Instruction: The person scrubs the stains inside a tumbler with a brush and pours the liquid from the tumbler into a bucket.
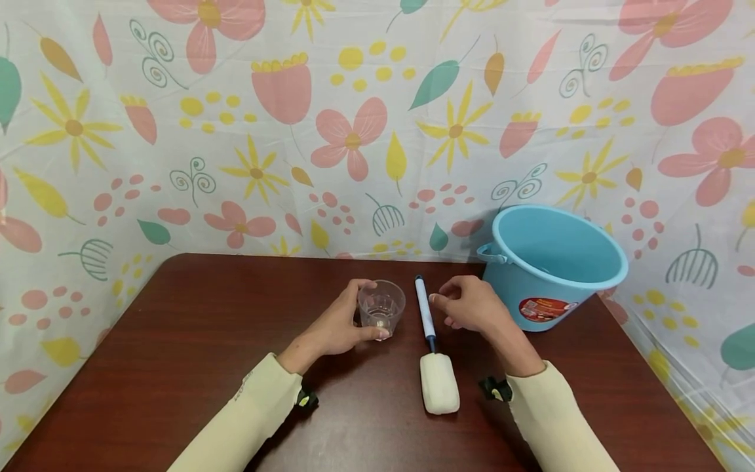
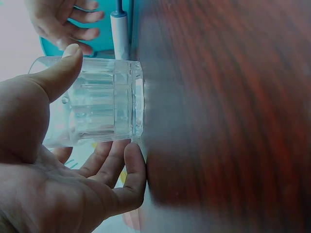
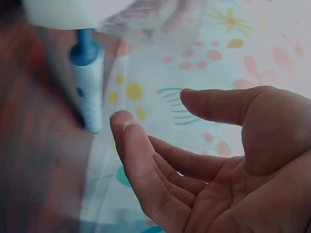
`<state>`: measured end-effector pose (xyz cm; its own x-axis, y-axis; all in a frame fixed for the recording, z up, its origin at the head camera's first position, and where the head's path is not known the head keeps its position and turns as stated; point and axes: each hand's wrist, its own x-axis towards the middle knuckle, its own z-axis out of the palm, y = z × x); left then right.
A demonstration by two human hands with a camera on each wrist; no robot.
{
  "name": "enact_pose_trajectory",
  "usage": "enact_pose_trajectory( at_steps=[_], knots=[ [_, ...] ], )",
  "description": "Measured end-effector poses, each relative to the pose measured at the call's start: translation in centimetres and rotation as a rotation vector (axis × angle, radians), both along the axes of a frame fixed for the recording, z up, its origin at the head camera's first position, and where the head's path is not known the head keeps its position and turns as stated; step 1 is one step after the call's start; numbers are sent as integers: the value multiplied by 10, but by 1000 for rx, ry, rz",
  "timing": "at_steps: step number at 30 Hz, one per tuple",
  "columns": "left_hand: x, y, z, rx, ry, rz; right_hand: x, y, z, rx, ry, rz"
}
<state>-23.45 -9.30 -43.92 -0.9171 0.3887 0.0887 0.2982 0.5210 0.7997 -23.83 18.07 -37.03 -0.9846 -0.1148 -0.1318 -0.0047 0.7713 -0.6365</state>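
A clear cup stands upright at the table's middle, and its fluted wall fills much of the left wrist view. My left hand grips it from the left, thumb on the near side and fingers around the far side. To the cup's right lies a sponge bottle brush, its white sponge head toward me and its pale blue handle pointing away. Just right of that handle hovers my right hand, fingers loosely bent and nothing between them, as the right wrist view also shows.
A light blue bucket with a red label stands at the back right, close beyond my right hand. Behind the dark wooden table hangs a flower-patterned curtain.
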Motion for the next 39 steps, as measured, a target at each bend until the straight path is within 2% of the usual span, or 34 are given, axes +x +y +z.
enact_pose_trajectory(
  at_steps=[13,28,35,39],
  knots=[
    [-1,-1,-2,3,-13,-6,21,20,42,-81,122,3],
    [1,0,-1,4,-5,-2,34,53,71,-162,157,-34],
    [2,1,0,6,-6,7,39,76,81,-198,286,-66],
    [2,1,0,11,-6,8,42,92,85,-249,310,-107]
  ],
)
